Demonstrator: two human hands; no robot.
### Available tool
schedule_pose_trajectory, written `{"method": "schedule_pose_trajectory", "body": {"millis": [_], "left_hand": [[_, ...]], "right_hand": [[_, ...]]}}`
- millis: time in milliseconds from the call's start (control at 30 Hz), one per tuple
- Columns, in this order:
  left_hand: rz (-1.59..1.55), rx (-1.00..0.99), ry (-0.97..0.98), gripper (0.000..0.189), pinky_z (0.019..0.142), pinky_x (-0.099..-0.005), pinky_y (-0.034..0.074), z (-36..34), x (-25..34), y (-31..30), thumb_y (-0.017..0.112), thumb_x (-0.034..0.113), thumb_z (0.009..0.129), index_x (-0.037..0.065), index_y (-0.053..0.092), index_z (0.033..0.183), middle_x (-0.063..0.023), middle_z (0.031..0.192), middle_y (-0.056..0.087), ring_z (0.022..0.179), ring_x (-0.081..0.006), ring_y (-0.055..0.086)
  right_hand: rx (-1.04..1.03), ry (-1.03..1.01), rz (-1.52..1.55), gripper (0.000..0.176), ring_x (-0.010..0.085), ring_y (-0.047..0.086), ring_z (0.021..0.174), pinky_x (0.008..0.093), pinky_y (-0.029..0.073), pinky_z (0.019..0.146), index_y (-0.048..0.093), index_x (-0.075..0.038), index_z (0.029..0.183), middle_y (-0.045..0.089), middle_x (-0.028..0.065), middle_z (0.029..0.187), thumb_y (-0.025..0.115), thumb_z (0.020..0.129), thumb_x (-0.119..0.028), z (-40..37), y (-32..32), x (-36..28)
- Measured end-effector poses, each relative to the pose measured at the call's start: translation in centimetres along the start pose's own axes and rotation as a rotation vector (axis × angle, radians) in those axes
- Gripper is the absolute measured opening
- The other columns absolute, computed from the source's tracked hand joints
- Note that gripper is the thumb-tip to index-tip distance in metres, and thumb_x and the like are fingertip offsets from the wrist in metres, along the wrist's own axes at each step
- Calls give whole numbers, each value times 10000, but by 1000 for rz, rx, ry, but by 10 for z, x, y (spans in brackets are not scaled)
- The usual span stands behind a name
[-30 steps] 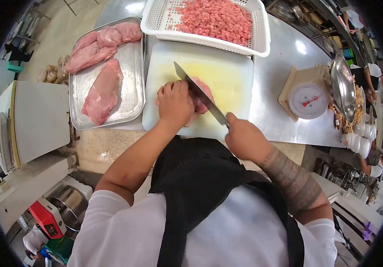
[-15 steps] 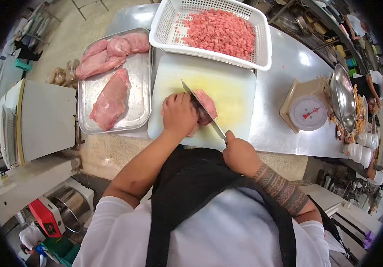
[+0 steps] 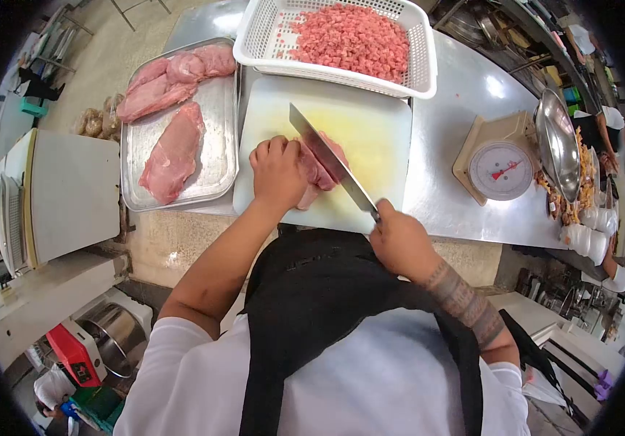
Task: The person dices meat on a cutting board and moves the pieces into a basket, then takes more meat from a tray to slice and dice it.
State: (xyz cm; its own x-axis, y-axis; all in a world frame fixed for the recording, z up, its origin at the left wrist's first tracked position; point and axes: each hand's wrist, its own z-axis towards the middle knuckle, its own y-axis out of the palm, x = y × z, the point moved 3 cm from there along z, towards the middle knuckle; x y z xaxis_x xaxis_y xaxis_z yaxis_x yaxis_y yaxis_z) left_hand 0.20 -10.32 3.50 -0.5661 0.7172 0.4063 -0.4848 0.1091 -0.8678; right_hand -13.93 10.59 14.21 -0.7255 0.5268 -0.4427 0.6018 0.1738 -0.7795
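A long knife (image 3: 338,163) is gripped by its handle in my right hand (image 3: 399,243), at the lower right of the cutting board. Its blade slants up and left across a piece of raw meat (image 3: 314,173). My left hand (image 3: 280,171) presses on the left side of this meat, fingers bent and close together, close beside the blade. Part of the meat is hidden under that hand, and more of it shows right of the blade. Beneath everything lies the white cutting board (image 3: 374,131), stained yellow in the middle.
Left of the board, a metal tray (image 3: 218,156) holds several large slabs of raw meat (image 3: 174,152). A white perforated basket (image 3: 334,76) of diced meat (image 3: 352,43) stands behind the board. To the right is a dial scale (image 3: 501,171) beside a metal pan (image 3: 559,145). Other people are at far right.
The knife has lifted a little and tilted, so more of its blade shows above the meat. My left hand has slid slightly left, uncovering more meat. The whole view has shifted slightly.
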Motion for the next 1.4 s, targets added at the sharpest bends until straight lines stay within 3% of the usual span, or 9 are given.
{"method": "schedule_pose_trajectory", "body": {"millis": [167,400,600,700,867,967,1067,1200,1400], "left_hand": [[-1,-50,2,393,1036,-552,405,0,-1,0,639,111,849,35,680,1232,-167,1282,603,1218,-398,527],[-29,-97,3,413,1037,-554,404,-1,-3,1,648,123,821,17,669,1220,-180,1256,590,1209,-408,519],[-32,-48,36,335,1012,-567,404,3,-4,3,635,119,825,8,622,1141,-199,1242,577,1187,-425,516],[-20,-52,10,323,1017,-566,400,-1,-5,5,635,115,823,15,618,1130,-196,1239,581,1188,-419,520],[-107,-71,-26,337,1048,-560,388,2,-10,5,653,103,826,31,637,1155,-178,1254,587,1212,-404,521],[-137,55,-15,314,1023,-557,409,-2,-5,-14,621,83,842,29,612,1151,-197,1243,576,1187,-430,520],[-113,-32,-36,338,1045,-563,397,-11,-3,-9,636,102,842,40,637,1174,-193,1273,576,1207,-427,516],[-51,-25,7,417,1074,-572,375,-16,-2,0,645,112,832,24,658,1239,-203,1312,570,1246,-427,500],[-28,-98,12,491,1085,-588,354,-13,-1,-3,666,119,818,30,659,1301,-201,1342,565,1280,-423,486]], "right_hand": [[-116,59,-66,188,483,705,851,583,555,775,513,-10,1049,689,278,848,624,922,-93,-21,-7,2],[-154,22,-44,235,492,708,845,579,562,780,514,17,1095,706,268,849,623,911,-82,24,-3,-19],[148,-124,30,278,505,698,824,605,551,775,535,31,1157,702,294,834,614,931,-110,100,73,-24],[104,-54,52,297,501,700,824,603,553,778,540,27,1177,703,297,838,610,943,-141,111,58,-40],[77,-87,28,255,490,709,815,593,561,762,549,13,1137,712,283,856,607,931,-125,76,47,-16],[10,-17,13,216,487,713,819,586,563,762,549,3,1096,716,276,865,610,932,-124,34,55,9],[-18,31,-26,191,488,710,812,589,561,757,540,1,1062,710,274,855,618,937,-120,25,50,18],[31,28,-16,175,491,705,793,595,559,742,532,3,1041,698,278,821,617,933,-104,4,22,-3],[-53,25,-6,191,504,693,776,602,554,732,520,10,1055,681,282,773,613,916,-82,-28,4,-11]]}}
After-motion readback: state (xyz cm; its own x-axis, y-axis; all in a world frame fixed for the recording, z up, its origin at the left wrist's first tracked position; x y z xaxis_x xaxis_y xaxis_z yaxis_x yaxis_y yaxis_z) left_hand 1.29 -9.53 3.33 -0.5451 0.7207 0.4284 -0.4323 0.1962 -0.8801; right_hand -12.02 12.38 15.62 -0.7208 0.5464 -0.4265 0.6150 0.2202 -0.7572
